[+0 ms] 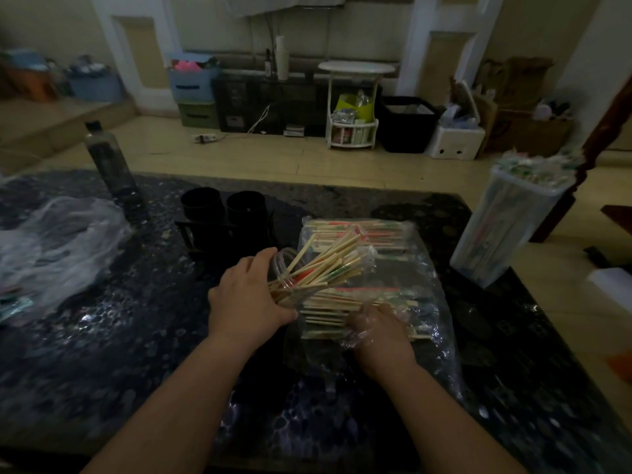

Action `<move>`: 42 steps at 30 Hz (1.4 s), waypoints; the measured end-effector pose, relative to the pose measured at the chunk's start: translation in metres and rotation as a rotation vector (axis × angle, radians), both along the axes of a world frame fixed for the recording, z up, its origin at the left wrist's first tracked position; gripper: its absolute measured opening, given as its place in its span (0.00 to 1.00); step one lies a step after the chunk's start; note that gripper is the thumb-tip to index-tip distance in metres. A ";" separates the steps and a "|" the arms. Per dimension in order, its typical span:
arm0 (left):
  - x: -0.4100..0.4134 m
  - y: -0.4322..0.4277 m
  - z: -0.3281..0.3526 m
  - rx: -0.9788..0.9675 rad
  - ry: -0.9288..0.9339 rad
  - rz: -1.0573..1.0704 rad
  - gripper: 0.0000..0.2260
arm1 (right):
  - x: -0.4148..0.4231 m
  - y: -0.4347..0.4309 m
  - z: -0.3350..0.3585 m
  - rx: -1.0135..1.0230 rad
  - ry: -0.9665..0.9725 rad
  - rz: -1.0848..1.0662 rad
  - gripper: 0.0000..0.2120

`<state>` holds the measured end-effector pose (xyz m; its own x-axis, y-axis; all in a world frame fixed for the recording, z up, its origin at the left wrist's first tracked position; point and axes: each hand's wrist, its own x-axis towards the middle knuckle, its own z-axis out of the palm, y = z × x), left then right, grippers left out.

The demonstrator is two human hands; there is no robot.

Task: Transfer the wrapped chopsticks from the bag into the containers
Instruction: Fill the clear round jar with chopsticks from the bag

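Note:
A clear plastic bag (pixel 424 278) lies on the dark table (pixel 102 354), with rows of wrapped chopsticks (pixel 355 234) inside. My left hand (pixel 248 299) grips a clear jar (pixel 285 268) tilted to the right, and a fan of wrapped chopsticks (pixel 328 265) sticks out of its mouth. My right hand (pixel 376 333) is inside the bag under the plastic, its fingers curled on a stack of chopsticks (pixel 325 313). Two black cylindrical holders (pixel 225 206) stand in a black rack behind the jar. A tall clear container (pixel 502 227) packed with wrapped chopsticks stands at the right edge.
A dark bottle (pixel 109 162) stands at the back left of the table. A crumpled clear bag (pixel 58 241) lies at the left. Beyond the table are the floor, storage bins, a white stand and boxes.

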<state>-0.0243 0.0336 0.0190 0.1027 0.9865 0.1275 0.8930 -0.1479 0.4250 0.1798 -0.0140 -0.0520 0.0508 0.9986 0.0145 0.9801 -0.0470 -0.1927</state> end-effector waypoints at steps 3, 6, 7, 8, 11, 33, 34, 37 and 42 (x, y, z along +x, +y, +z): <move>0.000 0.000 0.000 0.002 0.000 -0.001 0.47 | -0.001 -0.001 -0.003 0.012 0.026 -0.019 0.15; 0.000 0.000 0.000 0.005 0.000 0.002 0.47 | 0.000 0.000 -0.005 0.011 0.058 -0.021 0.14; 0.000 0.001 0.000 0.005 0.002 0.004 0.47 | 0.000 0.000 -0.005 0.002 0.058 -0.021 0.14; 0.000 0.001 -0.001 0.004 0.004 0.005 0.47 | 0.000 0.000 -0.005 -0.003 0.066 -0.027 0.13; 0.000 0.001 -0.001 0.001 0.005 0.002 0.47 | 0.001 0.001 -0.005 -0.012 0.101 -0.037 0.17; -0.001 0.001 -0.002 0.004 0.012 0.002 0.48 | 0.001 0.001 -0.001 -0.224 -0.159 -0.002 0.21; -0.001 0.001 -0.002 0.002 0.009 0.002 0.47 | 0.001 0.000 -0.003 -0.235 -0.181 0.005 0.23; 0.000 0.000 -0.001 0.008 0.014 0.000 0.47 | 0.002 -0.003 -0.007 -0.172 -0.136 0.012 0.20; 0.000 -0.001 0.000 0.006 0.007 0.004 0.47 | -0.002 -0.011 -0.007 -0.085 -0.136 0.041 0.16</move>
<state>-0.0239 0.0329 0.0187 0.0995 0.9861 0.1328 0.8967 -0.1467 0.4176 0.1782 -0.0251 -0.0594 0.0133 0.9977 -0.0662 0.9983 -0.0170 -0.0549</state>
